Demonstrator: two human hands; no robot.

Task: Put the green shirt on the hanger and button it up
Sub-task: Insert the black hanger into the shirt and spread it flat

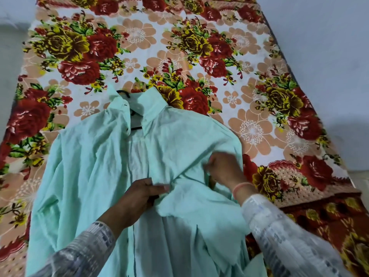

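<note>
Your left hand [139, 196] pinches the green shirt [89, 166] at its front edge; right hand [223, 168] on fabric, blurred, grip unclear.

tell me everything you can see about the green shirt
The shirt is pale mint green, thin creased cloth, with a pointed collar and small dark buttons. It lies front up on the flowered sheet, collar away from the camera, neck open. A dark hanger sits inside, its hook showing above the collar. The left hand pinches the front edge mid-chest; the right hand, blurred, holds a fold beside it.
</note>
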